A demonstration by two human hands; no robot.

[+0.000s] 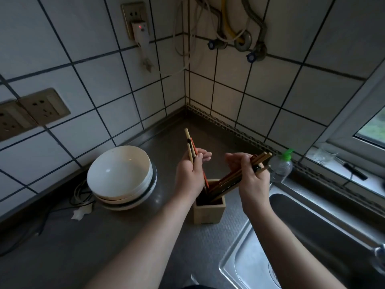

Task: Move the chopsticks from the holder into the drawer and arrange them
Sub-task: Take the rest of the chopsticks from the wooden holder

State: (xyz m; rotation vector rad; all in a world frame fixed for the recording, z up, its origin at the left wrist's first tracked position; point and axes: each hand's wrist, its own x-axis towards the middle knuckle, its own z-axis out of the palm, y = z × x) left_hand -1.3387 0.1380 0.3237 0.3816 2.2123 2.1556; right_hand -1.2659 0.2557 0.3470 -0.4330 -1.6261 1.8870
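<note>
Kitchen corner, dim light. White tiled walls (270, 97) with dark grout. Grey bench (129, 243); steel sink (245, 257) at right. Wall sockets (44, 109) left. Pipes and valves (239, 38) high in corner. Window (370, 130) far right.

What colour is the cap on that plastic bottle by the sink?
Bright green, on the clear bottle; the head view shows it.

No text, label, brand, number or sign can be read anywhere here; the clear bottle (280, 167) with the green cap at the right edge of the bench (125, 236) shows no legible label, and the wall sockets (31, 113) and the white plug (141, 31) carry no readable marking
</note>
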